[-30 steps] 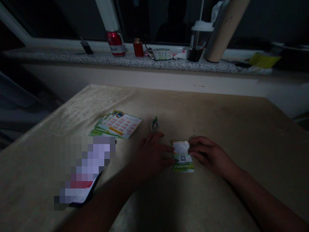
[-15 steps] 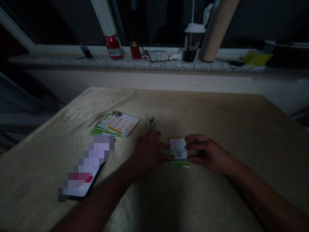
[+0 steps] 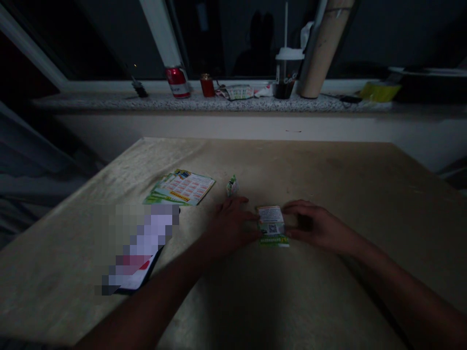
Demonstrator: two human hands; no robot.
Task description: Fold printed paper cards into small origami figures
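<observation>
A small printed leaflet (image 3: pixel 272 215), creased across its width, lies before me on the table. White text panels, a QR code and a green lower strip show on it. My left hand (image 3: pixel 231 223) holds its left edge with forefinger and thumb, the other fingers stretched toward the back. At the right edge, the fingertips and thumb of my right hand (image 3: pixel 314 223) grip the paper, with a gap between forefinger and thumb. Just beyond my left fingers sits a small crumpled or folded green-and-white paper piece (image 3: pixel 232 185).
A fanned stack of similar leaflets (image 3: pixel 182 187) lies left of my hands. Nearer me is a phone (image 3: pixel 146 253) with a blurred screen. Along the windowsill (image 3: pixel 153 104) stand a red can (image 3: pixel 177 82), a small red jar (image 3: pixel 207 86), a lidded cup (image 3: pixel 288 73) and a cardboard tube (image 3: pixel 321 58).
The view has shifted slightly, so things on the table and sill appear a little to one side. Both hands stay at the leaflet's edges; the right fingers sit closer together.
</observation>
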